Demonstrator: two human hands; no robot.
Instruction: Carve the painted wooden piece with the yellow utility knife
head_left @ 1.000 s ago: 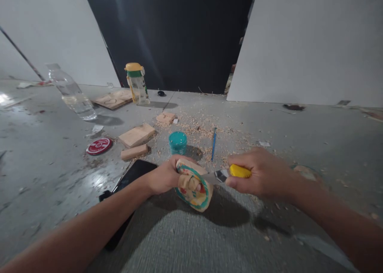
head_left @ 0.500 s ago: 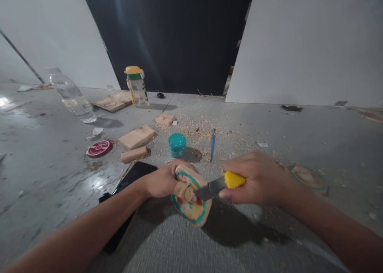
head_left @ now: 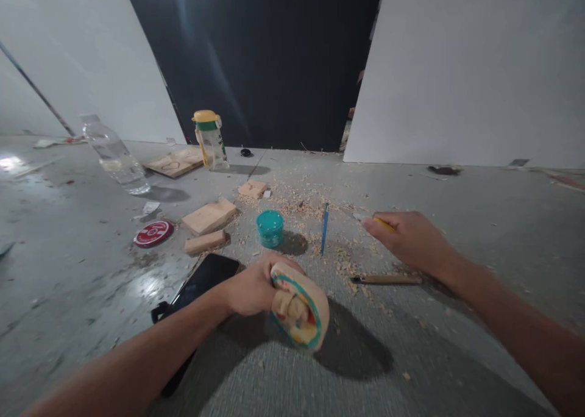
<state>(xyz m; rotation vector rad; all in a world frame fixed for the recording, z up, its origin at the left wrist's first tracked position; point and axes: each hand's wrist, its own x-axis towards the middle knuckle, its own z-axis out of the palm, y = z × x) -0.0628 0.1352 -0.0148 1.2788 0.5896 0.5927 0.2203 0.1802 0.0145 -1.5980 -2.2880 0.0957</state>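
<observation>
My left hand (head_left: pixel 260 289), with tape around a finger, grips a painted wooden disc (head_left: pixel 320 304) that has a teal ring and yellow and red patches. The disc is tilted above the grey floor. To the right, my right hand (head_left: pixel 409 237) is closed around the yellow handle of a knife (head_left: pixel 384 224). Its blade points left, away from the disc, and is blurred. Below that hand, a wooden-handled tool (head_left: pixel 388 279) lies on the floor. A blue stick (head_left: pixel 325 229) and a teal jar (head_left: pixel 270 228) are beyond the disc.
Wood blocks (head_left: pixel 209 216), a red lid (head_left: pixel 153 233) and a black phone (head_left: pixel 208 277) lie to the left. Behind them are a clear bottle (head_left: pixel 116 161), a yellow-lidded bottle (head_left: pixel 211 142) and a wooden board (head_left: pixel 173 162). Wood shavings (head_left: pixel 297 206) cover the middle.
My right hand has moved up and right with the knife, away from the disc. The wooden-handled tool has come into view. The disc has turned in my left hand.
</observation>
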